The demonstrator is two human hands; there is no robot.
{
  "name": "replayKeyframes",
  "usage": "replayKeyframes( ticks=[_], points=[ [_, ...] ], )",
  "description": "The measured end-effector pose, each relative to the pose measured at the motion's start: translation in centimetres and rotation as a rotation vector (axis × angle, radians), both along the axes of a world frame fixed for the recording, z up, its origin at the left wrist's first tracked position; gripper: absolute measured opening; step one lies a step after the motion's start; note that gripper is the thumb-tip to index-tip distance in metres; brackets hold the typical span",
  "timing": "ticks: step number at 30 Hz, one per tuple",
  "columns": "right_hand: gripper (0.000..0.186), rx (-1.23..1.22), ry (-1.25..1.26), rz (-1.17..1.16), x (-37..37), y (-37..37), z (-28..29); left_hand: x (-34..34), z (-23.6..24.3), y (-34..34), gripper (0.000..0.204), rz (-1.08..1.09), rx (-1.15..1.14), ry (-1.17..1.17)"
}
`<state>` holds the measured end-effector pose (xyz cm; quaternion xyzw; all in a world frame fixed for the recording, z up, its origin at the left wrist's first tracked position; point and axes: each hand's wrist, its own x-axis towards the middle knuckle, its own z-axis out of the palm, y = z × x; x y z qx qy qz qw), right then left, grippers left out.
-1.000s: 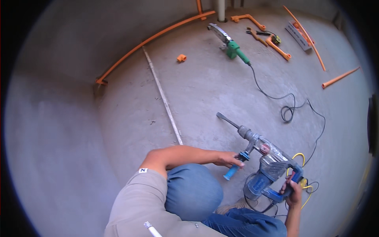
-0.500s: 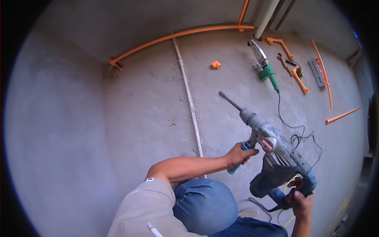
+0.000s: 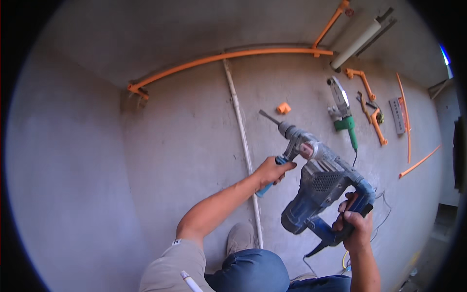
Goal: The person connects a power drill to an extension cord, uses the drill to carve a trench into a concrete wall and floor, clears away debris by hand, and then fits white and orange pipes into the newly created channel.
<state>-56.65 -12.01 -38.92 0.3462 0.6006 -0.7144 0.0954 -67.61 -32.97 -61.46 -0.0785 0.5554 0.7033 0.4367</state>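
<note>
I hold a large blue-grey demolition hammer (image 3: 318,175) up off the floor, its flat chisel (image 3: 269,117) pointing to the upper left. My left hand (image 3: 273,173) is wrapped round the blue side handle near the tool's front. At the back, my right hand (image 3: 356,224) grips the rear handle. Beyond the chisel tip lies a small orange pipe elbow (image 3: 283,108). A long pale pipe (image 3: 242,126) runs along the floor to the left of the tool, passing behind my left hand.
A green-handled pipe welder (image 3: 346,121) lies to the right, with orange pipe pieces (image 3: 378,127), a long box (image 3: 397,117) and a thin orange pipe (image 3: 406,126) beyond. Along the far wall runs an orange pipe (image 3: 219,57). A white pipe (image 3: 357,44) stands in the far corner.
Both hands have lifted the demolition hammer slightly left and farther forward in view. The view has tilted up, so floor things sit lower. A shoe now shows beside my knee.
</note>
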Motion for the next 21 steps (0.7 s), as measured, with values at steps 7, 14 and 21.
replayKeyframes(
  ticks=[7, 14, 21],
  points=[
    [0.066, 0.185, -0.009, 0.037, -3.4, -4.2, 8.0, -2.5, 4.4, -0.7, 0.037, 0.104, 0.198, -0.12],
    [0.056, 0.015, 0.173, -0.008, -2.6, -4.6, 3.4, -6.4, 4.8, -1.7, 0.036, 0.03, -0.164, 0.193],
    [0.044, -0.301, 0.3, 0.042, -6.3, -3.1, -5.2, -9.1, 2.7, -6.7, 0.041, 0.121, -0.588, 0.256]
  ],
)
